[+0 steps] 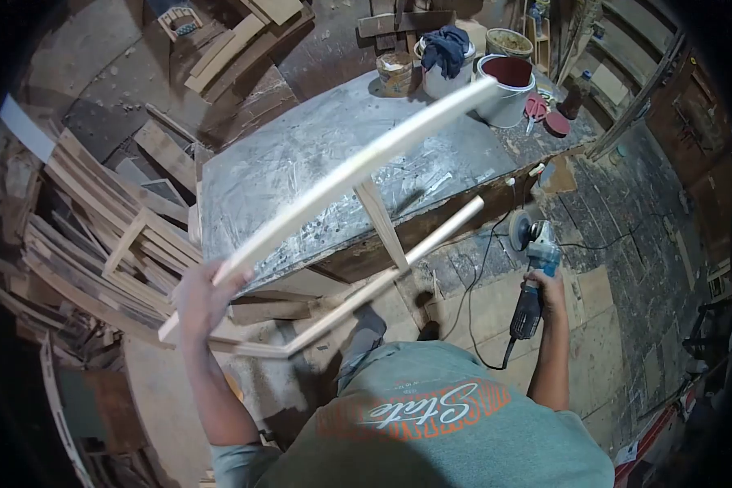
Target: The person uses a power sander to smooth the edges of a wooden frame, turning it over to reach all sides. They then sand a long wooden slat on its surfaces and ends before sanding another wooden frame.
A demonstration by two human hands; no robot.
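Observation:
My left hand (203,302) is closed around the near left end of a pale wooden frame (358,165). Two long rails, joined by crosspieces, make up this frame; it is held tilted in the air, its upper rail passing over the worktable (301,175). In my right hand (550,291) is a blue and black angle grinder (527,313), gripped by its body. Its round disc (520,230) points away from me and is apart from the wood. A power cord runs from the tool's lower end.
At the table's far right stand a white bucket (508,106) with a dark red inside, another bucket with a dark cloth (445,50), and scissors (533,110). Stacked curved wooden pieces (98,252) fill the left side. A cord (468,305) loops across the boarded floor (602,358).

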